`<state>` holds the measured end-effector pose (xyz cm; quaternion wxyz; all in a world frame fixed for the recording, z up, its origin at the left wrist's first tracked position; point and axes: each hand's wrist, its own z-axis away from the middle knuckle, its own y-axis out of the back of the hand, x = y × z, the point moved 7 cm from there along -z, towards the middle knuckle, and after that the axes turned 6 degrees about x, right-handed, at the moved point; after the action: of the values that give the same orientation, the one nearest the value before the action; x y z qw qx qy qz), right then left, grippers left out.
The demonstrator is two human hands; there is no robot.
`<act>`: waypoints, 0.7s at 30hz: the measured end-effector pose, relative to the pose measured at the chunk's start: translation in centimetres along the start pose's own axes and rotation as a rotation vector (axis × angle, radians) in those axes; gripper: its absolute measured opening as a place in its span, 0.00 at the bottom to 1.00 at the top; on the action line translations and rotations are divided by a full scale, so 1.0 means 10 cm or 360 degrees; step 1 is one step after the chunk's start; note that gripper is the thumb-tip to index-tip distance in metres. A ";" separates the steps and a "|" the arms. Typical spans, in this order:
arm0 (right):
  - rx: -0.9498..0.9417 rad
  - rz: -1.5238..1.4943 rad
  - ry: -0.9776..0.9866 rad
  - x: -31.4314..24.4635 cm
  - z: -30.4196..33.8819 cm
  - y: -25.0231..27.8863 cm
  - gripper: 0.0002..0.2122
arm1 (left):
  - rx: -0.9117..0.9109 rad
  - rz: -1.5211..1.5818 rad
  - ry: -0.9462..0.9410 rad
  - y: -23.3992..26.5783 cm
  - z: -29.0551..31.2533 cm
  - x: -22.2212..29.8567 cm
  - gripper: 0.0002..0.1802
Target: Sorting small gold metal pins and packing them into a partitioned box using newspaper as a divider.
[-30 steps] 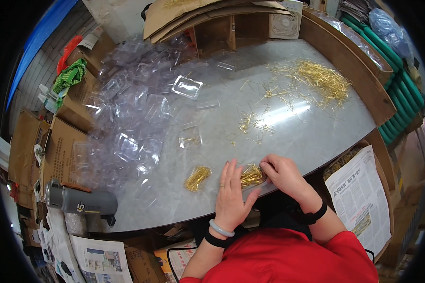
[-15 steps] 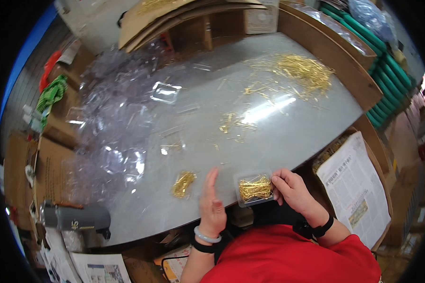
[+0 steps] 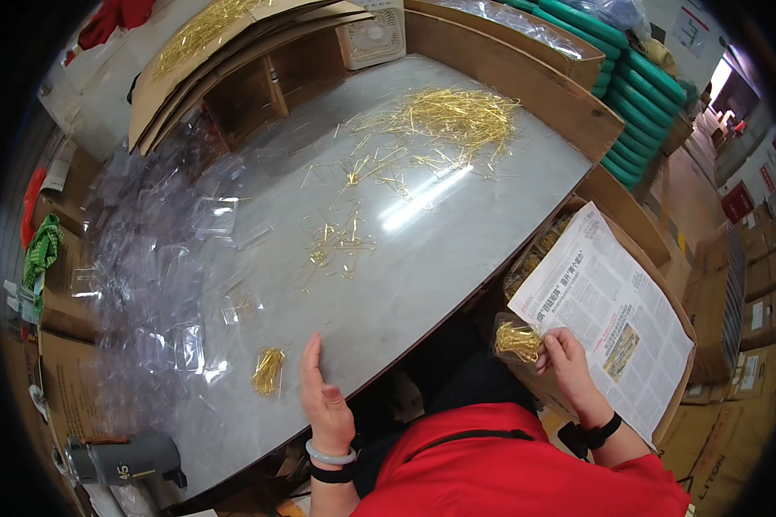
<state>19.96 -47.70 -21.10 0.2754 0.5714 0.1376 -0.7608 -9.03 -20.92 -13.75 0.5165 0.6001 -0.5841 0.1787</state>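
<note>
Between the thumb and fingers of my right hand (image 3: pixel 566 362) is a small clear plastic tray (image 3: pixel 497 333), filled with thin gold wire pins (image 3: pixel 519 341). The hand holds it by its right edge, off the table's front edge and beside an open carton. My left hand (image 3: pixel 326 403) is at the table edge with its fingers stretched out and nothing in it. Just left of it lies a small bundle of gold pins (image 3: pixel 268 371). A large loose heap of the same pins (image 3: pixel 457 116) covers the far part of the grey table (image 3: pixel 388 302), with stray ones scattered toward the middle.
Many clear plastic trays (image 3: pixel 138 267) are piled along the left side. A grey cup (image 3: pixel 128 461) lies at the near left corner. At right, newspaper (image 3: pixel 608 302) partly covers the carton (image 3: pixel 677 345) with filled trays. Cardboard sheets (image 3: pixel 233 43) and a small fan (image 3: pixel 372 39) stand at the back.
My right hand has carried the filled tray off the table to the right, toward the carton. The view has turned right. My left hand stays open by the table edge.
</note>
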 end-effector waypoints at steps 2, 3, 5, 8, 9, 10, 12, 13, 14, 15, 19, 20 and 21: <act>-0.0029 -0.0029 -0.0022 0.06 0.09 -0.01 0.08 | -0.0005 -0.0037 -0.0005 -0.01 0.01 0.01 0.46; -0.0046 -0.0057 -0.0026 0.09 0.16 -0.05 0.08 | -0.0005 -0.0077 -0.0007 -0.01 0.01 0.01 0.45; -0.0050 -0.0093 -0.0037 0.19 0.27 -0.08 0.08 | -0.0010 -0.0092 -0.0026 -0.03 0.01 0.03 0.45; -0.0127 -0.0029 0.0078 0.28 0.34 -0.14 0.09 | -0.0013 -0.0115 -0.0039 -0.04 -0.01 0.06 0.44; -0.0111 -0.0034 0.0072 0.30 0.35 -0.13 0.09 | -0.0012 -0.0118 -0.0027 -0.04 -0.01 0.06 0.44; -0.0108 -0.0047 0.0094 0.33 0.35 -0.12 0.08 | -0.0029 -0.0111 -0.0033 -0.05 -0.01 0.06 0.44; -0.0066 -0.0054 0.0172 0.41 0.31 -0.07 0.07 | -0.0031 -0.0137 -0.0026 -0.06 -0.01 0.05 0.44; -0.0044 -0.0054 0.0172 0.43 0.31 -0.03 0.07 | -0.0047 -0.0123 -0.0034 -0.07 -0.01 0.05 0.44; 0.0009 -0.0112 0.0130 0.44 0.30 0.03 0.07 | -0.0047 -0.0142 -0.0034 -0.06 0.00 0.03 0.44; 0.0060 -0.0167 0.0093 0.43 0.27 0.08 0.07 | -0.0042 -0.0158 -0.0033 -0.07 0.00 0.01 0.44; 0.0151 -0.0072 0.0246 0.19 0.16 0.19 0.07 | -0.0038 -0.0153 -0.0040 -0.04 0.03 0.00 0.44; 0.0172 -0.0105 0.0252 0.13 0.14 0.23 0.07 | -0.0031 -0.0171 -0.0035 -0.03 0.03 0.00 0.43; 0.0194 -0.0100 0.0261 0.10 0.11 0.26 0.07 | -0.0024 -0.0192 -0.0030 -0.02 0.04 0.00 0.43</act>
<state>20.39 -50.64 -21.40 0.2040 0.6428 0.1311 -0.7267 -8.99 -21.25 -13.99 0.5254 0.6319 -0.5529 0.1373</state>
